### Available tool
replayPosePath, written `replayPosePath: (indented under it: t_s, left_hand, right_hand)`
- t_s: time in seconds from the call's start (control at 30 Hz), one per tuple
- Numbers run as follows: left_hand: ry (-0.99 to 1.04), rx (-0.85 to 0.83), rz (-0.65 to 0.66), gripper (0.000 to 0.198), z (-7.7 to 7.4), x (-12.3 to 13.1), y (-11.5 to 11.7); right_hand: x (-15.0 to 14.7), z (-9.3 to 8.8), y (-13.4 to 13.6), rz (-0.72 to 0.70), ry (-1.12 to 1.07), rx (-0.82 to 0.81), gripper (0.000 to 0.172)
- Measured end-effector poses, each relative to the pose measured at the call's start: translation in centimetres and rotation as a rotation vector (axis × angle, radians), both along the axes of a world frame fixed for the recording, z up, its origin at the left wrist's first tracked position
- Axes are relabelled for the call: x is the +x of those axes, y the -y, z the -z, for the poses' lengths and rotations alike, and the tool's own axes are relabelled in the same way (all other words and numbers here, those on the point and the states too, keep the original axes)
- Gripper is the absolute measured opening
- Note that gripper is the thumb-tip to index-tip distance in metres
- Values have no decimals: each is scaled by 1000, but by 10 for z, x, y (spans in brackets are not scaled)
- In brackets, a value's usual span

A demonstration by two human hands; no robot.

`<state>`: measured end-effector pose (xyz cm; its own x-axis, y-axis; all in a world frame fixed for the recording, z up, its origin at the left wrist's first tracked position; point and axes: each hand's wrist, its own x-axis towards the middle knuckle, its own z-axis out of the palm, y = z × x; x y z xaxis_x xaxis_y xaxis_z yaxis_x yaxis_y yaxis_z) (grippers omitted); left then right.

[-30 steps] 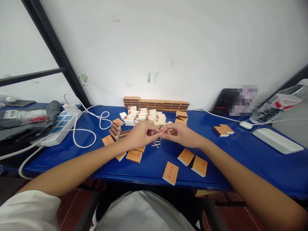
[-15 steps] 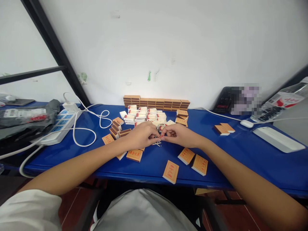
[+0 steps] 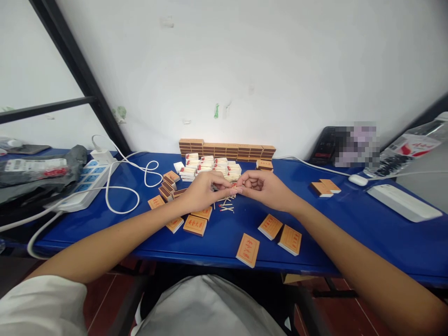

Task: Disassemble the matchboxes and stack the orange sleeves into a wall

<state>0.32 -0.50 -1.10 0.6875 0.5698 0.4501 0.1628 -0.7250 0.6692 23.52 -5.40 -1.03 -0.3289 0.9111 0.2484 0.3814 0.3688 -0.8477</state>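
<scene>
In the middle of the desk my left hand (image 3: 207,190) is closed in a pinch on some matches, partly hidden by its fingers. My right hand (image 3: 265,189) meets it fingertip to fingertip, thumb and forefinger pinched at the red match heads. Below the fingers, several loose matches (image 3: 227,205) lie scattered on the blue desktop. Just behind the hands stand white matchbox trays (image 3: 189,172) packed with red-tipped matches, some of them covered by the hands.
A low wall of stacked matchboxes (image 3: 224,150) lines the wall. Closed matchboxes lie at the front, one matchbox (image 3: 248,250) near the edge. To the left are a power strip (image 3: 82,186) and white cables; to the right, a phone (image 3: 324,144), a bottle (image 3: 406,144) and a white power bank (image 3: 405,203).
Both hands have risen slightly and moved away from me, their fingertips still together. More loose matches now show on the desk beneath them.
</scene>
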Motion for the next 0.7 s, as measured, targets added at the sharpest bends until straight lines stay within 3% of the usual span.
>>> replayPosePath:
  t_s: [0.23,0.43,0.7]
  left_hand:
    - [34,-128,-3,29,-7,2,4]
    - [37,-138,15,33,-15,2,9]
    - [112,-210,43,38,-11,3,4]
  right_hand:
    - [-1,-4,1,23,-65,42,38]
    - [-4,-6,1,44,-150,-34,40]
    - [-9,1,2,-4,-279,-125,45]
